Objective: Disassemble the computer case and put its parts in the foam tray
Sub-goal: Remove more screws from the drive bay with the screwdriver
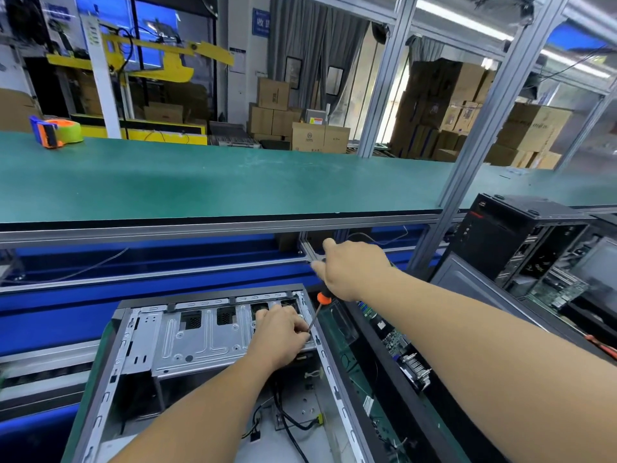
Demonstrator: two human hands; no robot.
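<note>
Lying open, computer case (213,345) holds loose cables (287,419)

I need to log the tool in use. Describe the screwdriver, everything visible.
The screwdriver has an orange collar under a grip hidden in the right hand, which holds it from above. Its thin dark metal shaft slants down and left to the right rim of the open computer case. The tip is hidden at the left hand, whose fingers curl beside it on the drive cage.
</note>
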